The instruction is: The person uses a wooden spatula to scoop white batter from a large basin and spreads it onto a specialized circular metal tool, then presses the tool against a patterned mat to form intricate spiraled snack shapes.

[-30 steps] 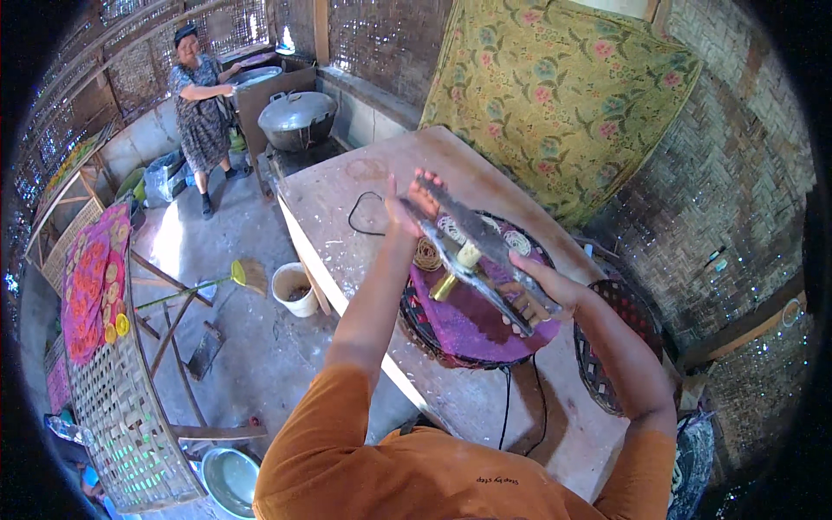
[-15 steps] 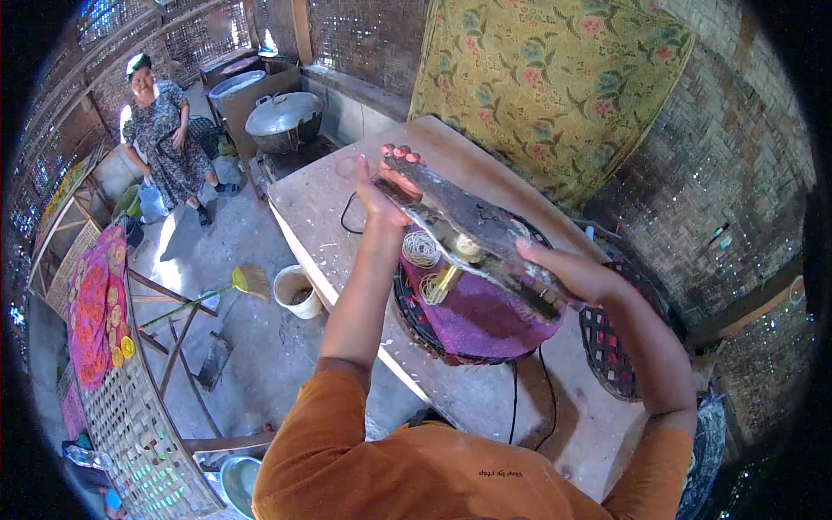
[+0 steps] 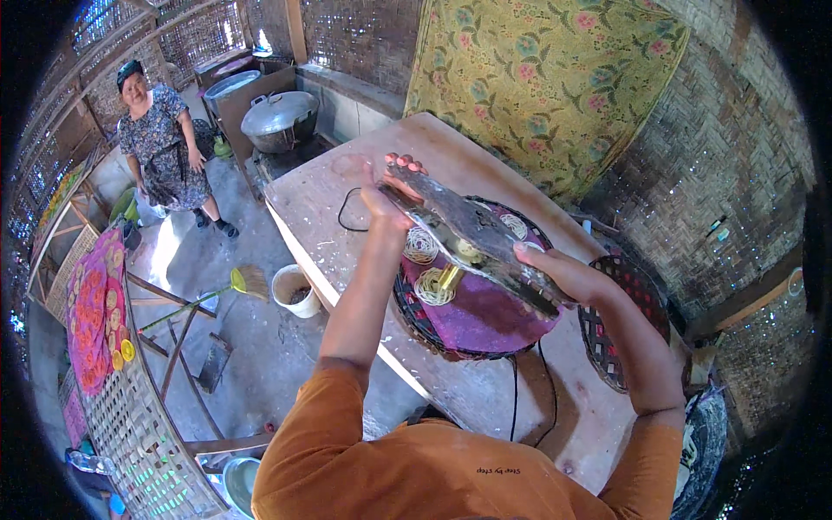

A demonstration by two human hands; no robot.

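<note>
A wooden hand press (image 3: 464,212) made of two long dark boards is held at a slant above the table. My left hand (image 3: 390,195) is closed around its far-left end, fingers over the upper board. On the near-right end, my right hand (image 3: 559,270) grips the boards with its thumb on top; its other fingers are hidden. Between the boards sits a pale plug of dough-like stuff, and a yellowish metal tube (image 3: 449,277) pokes out below. Under the tube, a coil of pale strands (image 3: 432,289) lies on purple cloth (image 3: 494,316) inside a round woven tray (image 3: 431,341). Other coils lie nearby.
The tray stands on a wooden table (image 3: 347,169) with black cords. Another woven tray (image 3: 598,334) is at right. A white bucket (image 3: 295,291), a broom (image 3: 249,282) and a rack with colourful coils (image 3: 91,303) are left. A lidded pot (image 3: 279,121) and a person (image 3: 163,147) are beyond.
The coil under the tube has grown fuller. The two boards look slightly closer together, with both hands still gripping. The person at the back left has risen from sitting to standing.
</note>
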